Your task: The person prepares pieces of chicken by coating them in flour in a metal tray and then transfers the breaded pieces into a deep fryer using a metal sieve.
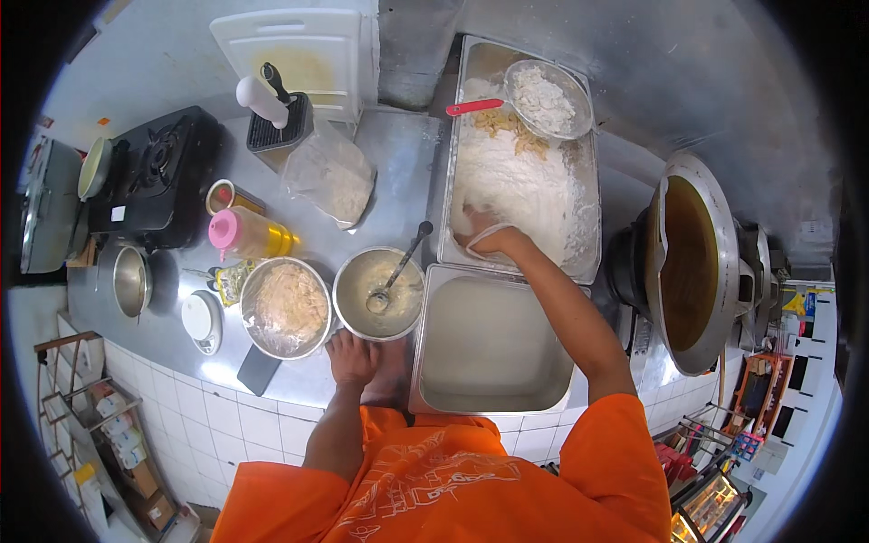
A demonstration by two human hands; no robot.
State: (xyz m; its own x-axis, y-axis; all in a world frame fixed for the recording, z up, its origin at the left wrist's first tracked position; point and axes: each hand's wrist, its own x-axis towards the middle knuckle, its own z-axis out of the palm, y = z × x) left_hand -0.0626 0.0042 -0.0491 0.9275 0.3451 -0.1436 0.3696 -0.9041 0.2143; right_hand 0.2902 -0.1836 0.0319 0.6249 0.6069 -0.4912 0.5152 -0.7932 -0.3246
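Observation:
My right hand (485,234) is partly sunk in white flour (516,176) at the near left of a deep steel tray (595,203); its fingers are blurred and partly hidden, with a pale band about the wrist. Yellowish flakes (506,125) and a red-handled strainer (578,102) with floury clumps are at that tray's far end. My left hand (353,358) rests on the steel counter with its fingers apart, close to a steel bowl (345,315) of pale batter holding a ladle (407,254). Beside it, a bowl of raw pinkish meat (288,305) has clear plastic around it.
A steel pan of cloudy liquid (495,339) adjoins the flour tray. A large wok of brown oil (692,265) stands right. Leftward are a pink-capped bottle (254,234), a white scale (201,319), a black gas stove (159,170), a knife block (282,132) and a plastic bag (333,176).

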